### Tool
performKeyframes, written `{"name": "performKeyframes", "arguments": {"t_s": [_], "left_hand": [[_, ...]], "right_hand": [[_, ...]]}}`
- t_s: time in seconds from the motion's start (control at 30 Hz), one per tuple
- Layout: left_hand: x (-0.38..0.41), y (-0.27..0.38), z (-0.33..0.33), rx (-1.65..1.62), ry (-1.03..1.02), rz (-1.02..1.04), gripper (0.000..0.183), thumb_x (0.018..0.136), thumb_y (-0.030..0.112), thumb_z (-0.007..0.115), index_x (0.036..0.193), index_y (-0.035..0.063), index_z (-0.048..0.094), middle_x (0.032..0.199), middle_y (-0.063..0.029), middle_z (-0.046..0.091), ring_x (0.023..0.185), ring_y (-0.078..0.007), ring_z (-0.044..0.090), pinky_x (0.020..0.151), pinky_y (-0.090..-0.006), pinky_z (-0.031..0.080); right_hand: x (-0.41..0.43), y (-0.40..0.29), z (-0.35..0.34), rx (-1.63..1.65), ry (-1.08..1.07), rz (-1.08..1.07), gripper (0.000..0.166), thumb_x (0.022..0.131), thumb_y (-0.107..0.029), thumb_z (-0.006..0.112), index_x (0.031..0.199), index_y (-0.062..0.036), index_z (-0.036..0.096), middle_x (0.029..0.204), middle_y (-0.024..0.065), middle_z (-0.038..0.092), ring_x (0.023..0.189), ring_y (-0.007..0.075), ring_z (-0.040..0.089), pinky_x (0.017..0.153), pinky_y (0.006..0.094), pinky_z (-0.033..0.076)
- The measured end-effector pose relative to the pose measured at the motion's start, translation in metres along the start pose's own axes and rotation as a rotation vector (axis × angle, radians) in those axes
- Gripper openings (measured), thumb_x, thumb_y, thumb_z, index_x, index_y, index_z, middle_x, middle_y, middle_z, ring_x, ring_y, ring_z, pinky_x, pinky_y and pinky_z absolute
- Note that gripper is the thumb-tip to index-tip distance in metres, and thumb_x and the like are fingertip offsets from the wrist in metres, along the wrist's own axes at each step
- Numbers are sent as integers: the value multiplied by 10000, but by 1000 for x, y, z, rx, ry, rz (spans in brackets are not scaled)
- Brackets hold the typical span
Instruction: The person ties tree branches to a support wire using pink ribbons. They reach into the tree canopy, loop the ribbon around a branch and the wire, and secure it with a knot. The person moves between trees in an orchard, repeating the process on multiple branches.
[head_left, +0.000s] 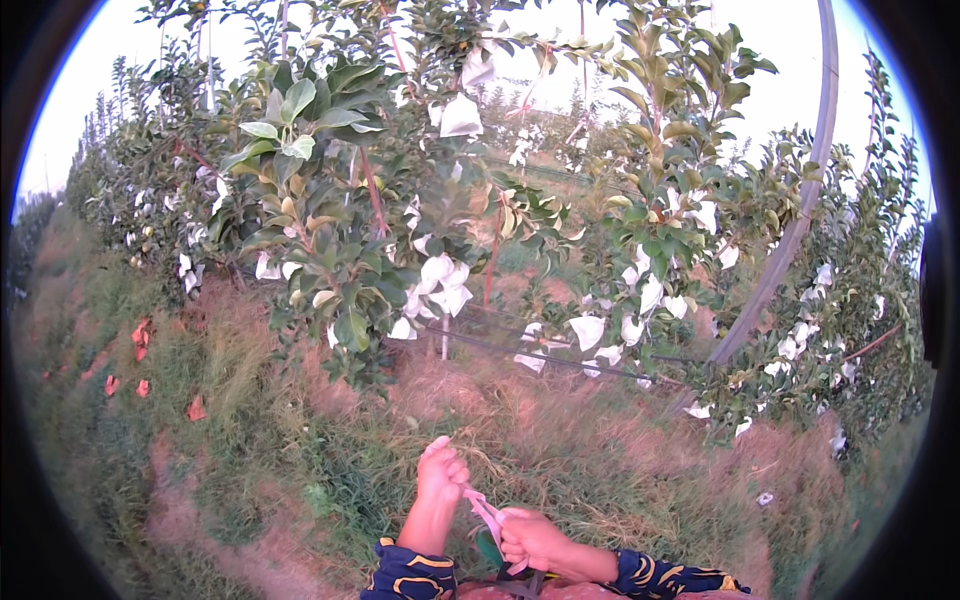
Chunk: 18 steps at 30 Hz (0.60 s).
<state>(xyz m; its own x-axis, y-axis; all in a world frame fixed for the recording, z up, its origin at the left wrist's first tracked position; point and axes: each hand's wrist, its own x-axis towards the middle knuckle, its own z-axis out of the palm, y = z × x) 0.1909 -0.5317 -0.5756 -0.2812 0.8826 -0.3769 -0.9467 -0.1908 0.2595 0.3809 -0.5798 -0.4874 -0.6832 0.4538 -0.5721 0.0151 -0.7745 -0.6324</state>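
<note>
At the bottom centre, a pink ribbon-like strip (484, 513) stretches between my two hands. My left hand (442, 471) is closed around its upper end, with the forearm raised. Lower and to the right, my right hand (531, 538) grips the strip, and a loose end hangs below the fingers. Close behind the strip, near my waist, shows a green object (489, 547), partly hidden. Dark sleeves (412, 570) with yellow patterning cover both forearms.
Fruit trees (337, 255) stand ahead, hung with several white bags (442, 281). A slanted post (787, 247) rises at the right. Dark lines (540, 358) run low between the trees. Orange-red scraps (196, 409) lie on the grass (360, 465) at left.
</note>
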Motion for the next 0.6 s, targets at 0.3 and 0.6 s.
{"name": "performKeyframes", "arguments": {"t_s": [0.3,0.6], "left_hand": [[-30,28,-35,766,-97,459,147,886,74,449,994,32,539,643,-11,516,642,-114,521,657,-224,407],[-72,42,-58,809,56,570,117,898,76,439,970,36,524,722,-34,585,529,-87,514,471,-206,409]], "right_hand": [[-26,-56,-27,-1571,272,-953,289,884,-278,453,887,-23,590,653,46,512,675,174,530,632,332,447],[-160,-154,132,159,-2090,-924,519,925,-476,326,657,-68,502,629,37,470,523,144,462,527,301,395]]}}
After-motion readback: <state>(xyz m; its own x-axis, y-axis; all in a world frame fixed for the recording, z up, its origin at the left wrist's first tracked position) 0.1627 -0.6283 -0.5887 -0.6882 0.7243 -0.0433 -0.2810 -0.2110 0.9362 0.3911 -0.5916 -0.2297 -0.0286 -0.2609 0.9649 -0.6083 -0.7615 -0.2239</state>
